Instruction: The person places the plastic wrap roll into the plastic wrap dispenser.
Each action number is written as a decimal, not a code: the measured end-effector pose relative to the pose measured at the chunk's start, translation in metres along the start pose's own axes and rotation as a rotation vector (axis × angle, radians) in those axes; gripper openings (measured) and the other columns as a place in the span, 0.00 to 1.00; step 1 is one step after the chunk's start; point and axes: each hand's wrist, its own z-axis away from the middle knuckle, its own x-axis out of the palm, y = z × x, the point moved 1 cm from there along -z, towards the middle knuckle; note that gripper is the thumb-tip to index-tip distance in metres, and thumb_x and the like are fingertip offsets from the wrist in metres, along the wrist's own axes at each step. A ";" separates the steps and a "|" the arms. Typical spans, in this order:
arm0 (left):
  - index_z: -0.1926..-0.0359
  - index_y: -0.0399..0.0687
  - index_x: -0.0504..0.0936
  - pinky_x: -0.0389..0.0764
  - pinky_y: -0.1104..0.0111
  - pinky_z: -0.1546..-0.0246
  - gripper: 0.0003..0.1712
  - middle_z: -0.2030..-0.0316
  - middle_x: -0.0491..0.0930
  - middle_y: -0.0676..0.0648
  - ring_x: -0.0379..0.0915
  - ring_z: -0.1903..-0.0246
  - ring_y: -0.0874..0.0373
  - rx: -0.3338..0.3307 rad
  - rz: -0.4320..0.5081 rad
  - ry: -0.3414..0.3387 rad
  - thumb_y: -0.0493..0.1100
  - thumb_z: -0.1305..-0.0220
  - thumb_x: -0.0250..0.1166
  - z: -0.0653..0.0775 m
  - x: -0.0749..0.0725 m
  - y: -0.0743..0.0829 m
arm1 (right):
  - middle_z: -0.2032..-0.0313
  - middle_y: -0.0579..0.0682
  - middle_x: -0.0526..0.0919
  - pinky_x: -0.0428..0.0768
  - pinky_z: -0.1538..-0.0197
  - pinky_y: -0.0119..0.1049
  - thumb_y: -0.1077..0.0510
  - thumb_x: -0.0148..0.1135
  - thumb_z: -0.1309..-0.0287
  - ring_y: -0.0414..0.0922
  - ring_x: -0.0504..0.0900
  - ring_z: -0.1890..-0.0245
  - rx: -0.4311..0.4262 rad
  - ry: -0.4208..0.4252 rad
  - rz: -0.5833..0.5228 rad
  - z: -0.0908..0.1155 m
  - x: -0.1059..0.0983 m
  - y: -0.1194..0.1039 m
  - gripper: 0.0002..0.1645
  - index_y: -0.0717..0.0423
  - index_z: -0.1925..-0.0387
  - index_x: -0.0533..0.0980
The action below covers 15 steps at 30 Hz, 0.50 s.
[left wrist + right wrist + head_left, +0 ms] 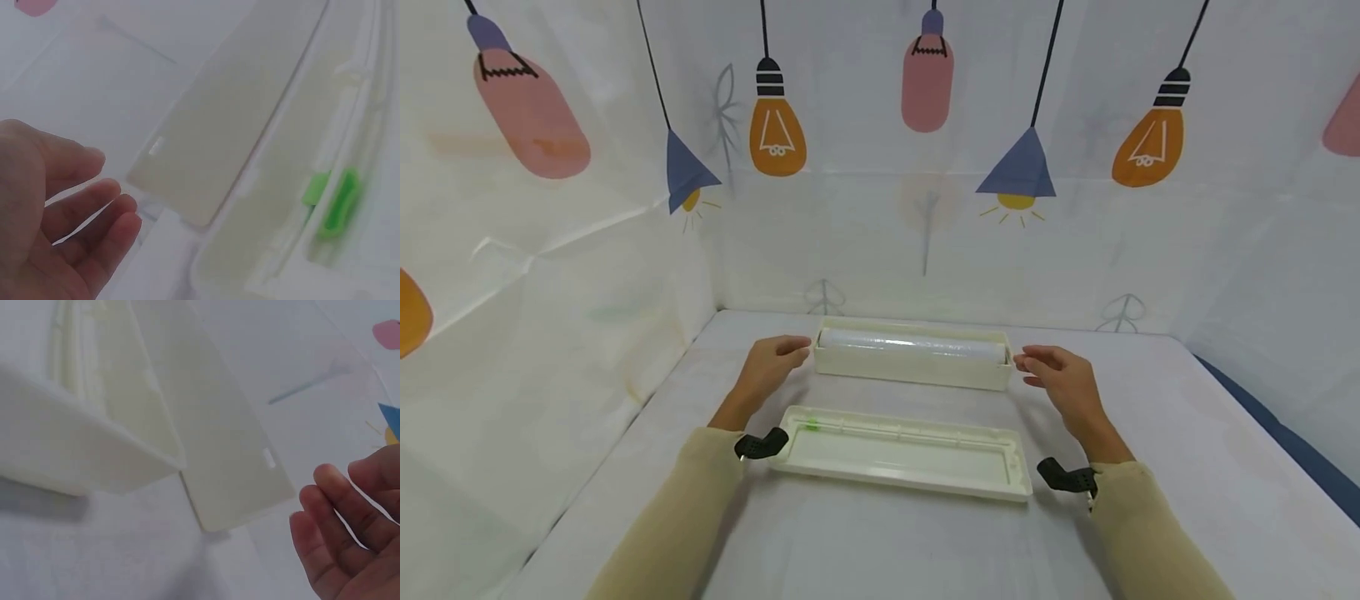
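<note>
An open cream plastic box (910, 372) stands toward the back of the table, with a shiny roll of cling film (910, 343) lying lengthwise in it. My left hand (772, 364) is at the box's left end, fingertips right by the corner. At the opposite end is my right hand (1062, 379), its fingers loosely bent and nothing between them. Nearer to me, the cream lid (895, 468) lies with its hollow side up. A bright green piece (339, 209) sits on the lid's rim in the left wrist view.
A white-covered table (887, 550) carries the box and lid. White sheeting (865, 225) printed with lamps and bulbs hangs behind and at both sides. Each wrist wears a black strap mount (762, 443). A dark blue edge (1277, 429) shows along the table's right side.
</note>
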 end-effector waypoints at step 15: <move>0.41 0.41 0.82 0.77 0.52 0.45 0.21 0.45 0.82 0.44 0.79 0.49 0.46 -0.025 -0.040 -0.079 0.48 0.28 0.62 0.045 0.002 -0.002 | 0.49 0.64 0.83 0.84 0.55 0.35 0.50 0.61 0.29 0.42 0.85 0.54 0.045 -0.156 0.039 0.029 -0.005 0.009 0.30 0.71 0.40 0.73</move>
